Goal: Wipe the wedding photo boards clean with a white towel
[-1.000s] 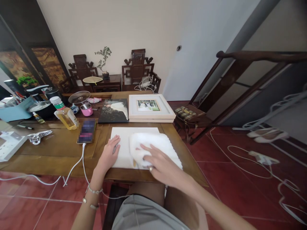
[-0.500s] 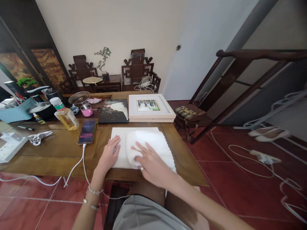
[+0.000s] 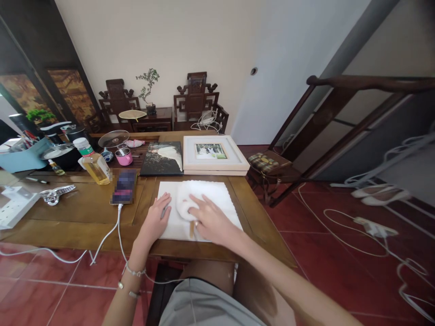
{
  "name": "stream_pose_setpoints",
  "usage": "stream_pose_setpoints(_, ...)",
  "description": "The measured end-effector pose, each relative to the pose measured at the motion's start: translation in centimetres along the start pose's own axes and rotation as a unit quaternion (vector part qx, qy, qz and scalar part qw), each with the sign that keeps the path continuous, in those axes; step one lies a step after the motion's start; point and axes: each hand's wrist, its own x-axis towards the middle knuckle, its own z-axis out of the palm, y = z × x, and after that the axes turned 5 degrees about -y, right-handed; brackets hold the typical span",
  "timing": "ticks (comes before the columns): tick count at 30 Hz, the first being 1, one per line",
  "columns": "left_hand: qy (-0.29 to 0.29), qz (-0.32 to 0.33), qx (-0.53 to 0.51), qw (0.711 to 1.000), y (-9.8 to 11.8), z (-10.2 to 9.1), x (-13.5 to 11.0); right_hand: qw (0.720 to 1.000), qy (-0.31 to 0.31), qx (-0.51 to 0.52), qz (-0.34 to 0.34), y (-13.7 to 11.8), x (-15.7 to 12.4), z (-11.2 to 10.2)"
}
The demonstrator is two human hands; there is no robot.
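A flat white frame or board (image 3: pixel 170 226) lies at the near edge of the wooden table (image 3: pixel 84 217), with a white cloth (image 3: pixel 210 194) spread over it. My right hand (image 3: pixel 209 219) presses flat on the cloth, fingers stretched out, a ring on one finger. My left hand (image 3: pixel 155 219) rests flat on the board's left edge, fingers extended. Beyond lie a white framed photo (image 3: pixel 212 154) and a dark photo print (image 3: pixel 162 158).
A phone (image 3: pixel 124 186) on a white cable lies left of the board. An oil bottle (image 3: pixel 91 162), pink cup (image 3: pixel 123 156), pot (image 3: pixel 57 154) and metal tool (image 3: pixel 56 194) crowd the left. Carved chairs stand by the wall; cables trail over the red tile floor at right.
My right hand has slid the cloth leftward and away across the board. My left hand has stayed in place.
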Motion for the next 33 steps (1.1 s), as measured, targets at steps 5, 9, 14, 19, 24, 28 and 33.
stream_pose_setpoints(5,-0.001,-0.001,0.002,1.000,0.0,-0.1,0.1,0.999,0.023,-0.028,0.026,1.7,3.7,0.0)
stream_pose_setpoints(9,-0.003,0.002,0.007,1.000,0.1,-0.1,0.0,0.999,0.018,-0.046,0.010,0.3,2.7,0.7)
stream_pose_setpoints(14,-0.012,0.004,0.023,1.000,0.2,-0.2,0.1,0.998,-0.036,-0.024,-0.051,-2.9,-2.0,0.8)
stream_pose_setpoints(19,-0.017,0.018,0.027,0.999,0.1,-0.3,0.1,0.991,-0.080,0.034,-0.099,-4.5,-5.4,0.1)
stream_pose_setpoints(24,-0.013,0.016,0.026,0.999,0.0,-0.1,0.1,0.995,-0.027,0.055,-0.077,-2.7,-4.2,0.3)
stream_pose_setpoints(28,-0.005,0.005,0.020,1.000,-0.1,0.0,0.1,0.999,0.022,0.014,-0.036,-0.2,-1.2,0.7)
stream_pose_setpoints(33,-0.003,0.003,0.011,1.000,-0.1,0.1,0.1,0.998,0.042,-0.036,0.034,1.3,2.1,0.6)
